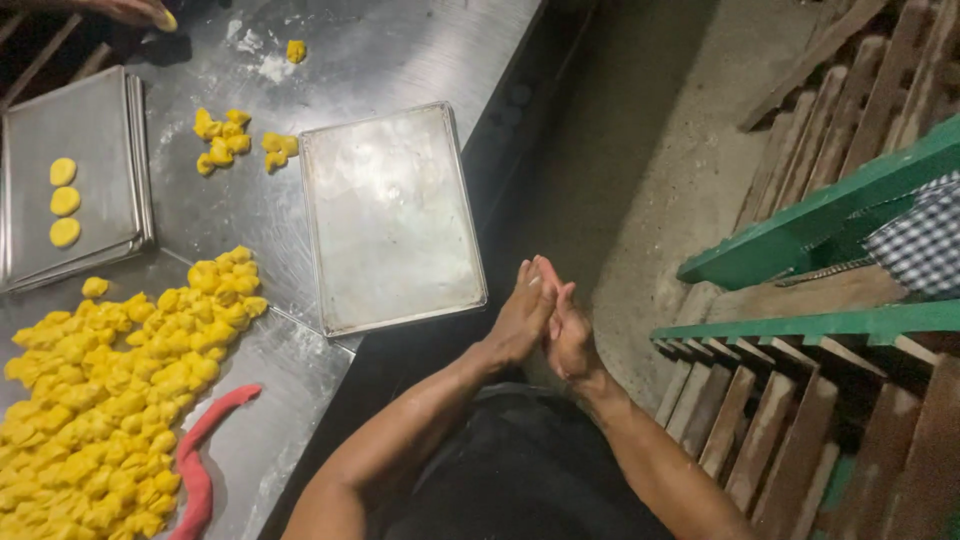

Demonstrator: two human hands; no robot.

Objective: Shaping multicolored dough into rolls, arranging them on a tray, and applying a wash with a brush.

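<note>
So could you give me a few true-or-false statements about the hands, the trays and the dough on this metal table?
1. The left hand and right hand are pressed palm to palm, off the table edge. True.
2. The rectangular metal baking tray nearest the hands holds rows of dough. False: it is bare.
3. Three flat round yellow dough discs lie on the stacked metal trays at far left. True.
4. The long dough strip beside the big pile of yellow dough lumps is green. False: it is red.
5. Another person's hand shows at the top left. True.
</note>
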